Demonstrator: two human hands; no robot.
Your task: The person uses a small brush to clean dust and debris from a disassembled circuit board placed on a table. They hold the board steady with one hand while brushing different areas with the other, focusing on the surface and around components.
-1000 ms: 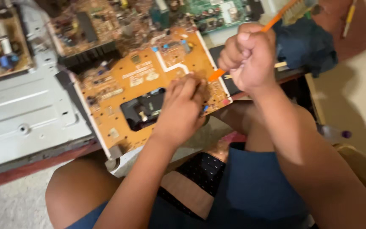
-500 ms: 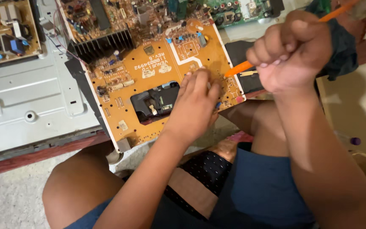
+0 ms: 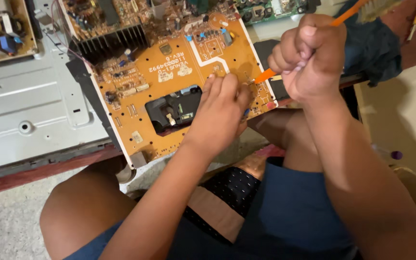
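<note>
We looked down at a large orange-brown printed circuit board (image 3: 169, 91), flat and rectangular, lying tilted at the near edge of a table (image 3: 34, 171) above our knees. All places below are told from this board.

Our left hand (image 3: 222, 108) rested palm down on the board's near right part, fingers curled against its surface beside a dark rectangular cut-out (image 3: 174, 110); it pressed rather than gripped, so it held nothing. Our right hand (image 3: 309, 58), just off the board's right edge, was closed in a tight fist around a thin orange-handled tool (image 3: 266, 75), whose tip touched the board's right side.

We judged the board stiff, light and fragile, with many small parts standing along its far side, including a black finned heat sink (image 3: 109, 43). It would be best held by its bare edges.

White printed lettering and a white angled outline marked the board's centre. To the left lay a grey sheet-metal chassis (image 3: 30, 106). Beyond the right edge lay a crumpled dark blue cloth (image 3: 371, 48).
</note>
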